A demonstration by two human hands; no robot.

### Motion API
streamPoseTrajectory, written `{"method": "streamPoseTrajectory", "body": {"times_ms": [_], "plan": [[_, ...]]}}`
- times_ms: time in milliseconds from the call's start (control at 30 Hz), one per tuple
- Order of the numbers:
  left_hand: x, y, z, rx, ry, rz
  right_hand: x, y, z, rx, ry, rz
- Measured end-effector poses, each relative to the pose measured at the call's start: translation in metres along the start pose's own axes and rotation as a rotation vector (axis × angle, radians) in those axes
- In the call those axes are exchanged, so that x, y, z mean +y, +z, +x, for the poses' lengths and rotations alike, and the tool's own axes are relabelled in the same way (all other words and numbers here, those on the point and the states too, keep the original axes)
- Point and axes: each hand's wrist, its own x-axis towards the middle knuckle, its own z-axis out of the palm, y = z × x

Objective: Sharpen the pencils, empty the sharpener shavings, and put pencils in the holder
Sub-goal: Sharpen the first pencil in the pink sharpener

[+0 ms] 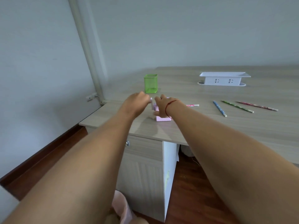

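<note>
Both hands are reaching out over the near-left part of the wood-grain surface [210, 126], meeting at a pink pencil sharpener [163, 118] that is sitting close to the front edge. The left hand [137, 102] is curled into a loose fist with its fingertips pinching something small and pale at the sharpener's top — too blurred to tell whether that is a crank. The right hand [163, 105], with a red string at the wrist, is wrapping over the sharpener and gripping its body. A pink pencil [192, 105] is poking out just beyond the right wrist, its far end hidden. Behind the hands a green mesh holder [150, 83] is standing upright and apart from them. Well to the right, three pencils are lying loose — a blue one [219, 108], a green one [237, 106] and a red-patterned one [257, 106]. A white tray-like box [223, 79] is sitting farther back.
</note>
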Motion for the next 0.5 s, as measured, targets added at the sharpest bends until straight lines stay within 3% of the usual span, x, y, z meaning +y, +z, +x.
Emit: {"method": "streamPoseTrajectory", "body": {"times_ms": [167, 267, 500], "plan": [[0.008, 0.007, -0.023, 0.011, 0.003, -0.036, -0.003, -0.002, -0.003, -0.01, 0.011, 0.007], [0.012, 0.018, -0.034, -0.051, 0.029, -0.079, -0.005, -0.002, -0.004, -0.019, 0.001, 0.016], [0.021, 0.042, -0.021, -0.261, -0.088, -0.187, 0.0, 0.001, -0.008, 0.056, -0.017, 0.044]]}}
